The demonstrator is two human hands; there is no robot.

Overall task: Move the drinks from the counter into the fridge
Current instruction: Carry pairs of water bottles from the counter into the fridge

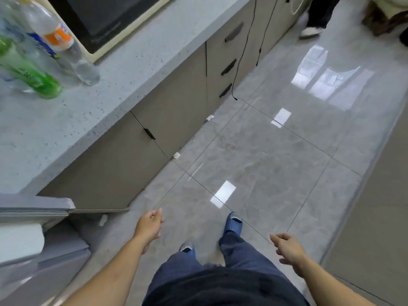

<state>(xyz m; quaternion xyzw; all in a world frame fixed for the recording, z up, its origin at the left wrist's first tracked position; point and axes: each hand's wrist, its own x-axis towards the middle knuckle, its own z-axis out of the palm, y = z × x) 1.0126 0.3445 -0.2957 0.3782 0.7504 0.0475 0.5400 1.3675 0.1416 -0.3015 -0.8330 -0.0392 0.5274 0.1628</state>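
The drinks, an orange-labelled bottle (66, 49) and a green bottle (26, 71) among them, stood on the desk (114, 89). Left hand (149, 226) and right hand (287, 248) hung with fingers loosely curled, holding nothing. The fridge (33, 239) sat nearby; at least 2 bottles remained to move.

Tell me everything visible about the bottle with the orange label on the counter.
The bottle with the orange label is clear plastic and looks nearly colourless inside. It stands on the grey speckled counter, beside the green bottle and in front of a dark appliance. No hand touches it. Motion blur hides the label's print.
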